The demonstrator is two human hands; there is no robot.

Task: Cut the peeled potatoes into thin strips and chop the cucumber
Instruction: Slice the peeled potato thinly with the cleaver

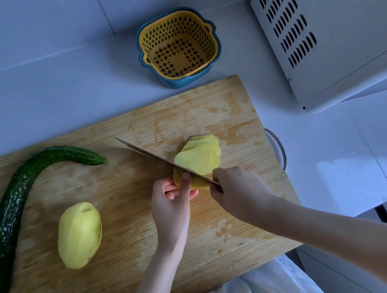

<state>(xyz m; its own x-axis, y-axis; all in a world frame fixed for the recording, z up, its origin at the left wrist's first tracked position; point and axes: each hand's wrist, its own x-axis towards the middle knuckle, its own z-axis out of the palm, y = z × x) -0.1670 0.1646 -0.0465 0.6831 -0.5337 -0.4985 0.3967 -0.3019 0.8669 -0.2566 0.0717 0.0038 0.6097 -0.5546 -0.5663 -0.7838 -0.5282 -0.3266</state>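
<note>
On the wooden cutting board [120, 283] my left hand [173, 201] grips the uncut end of a peeled potato [183, 178], fingers curled. My right hand [239, 189] holds the handle of a knife [152, 158]; its blade lies across the potato, the tip pointing up-left. Behind the blade, several thin potato slices [200, 155] lean in a fanned stack. A second whole peeled potato [79, 235] lies at the board's lower left. A long curved dark green cucumber [16, 203] lies uncut along the board's left side.
A yellow strainer basket inside a blue bowl [178, 46] stands on the white counter behind the board. A grey vented appliance [332, 31] fills the upper right. A round metal rim [280, 147] shows at the board's right edge. The counter edge drops off at lower right.
</note>
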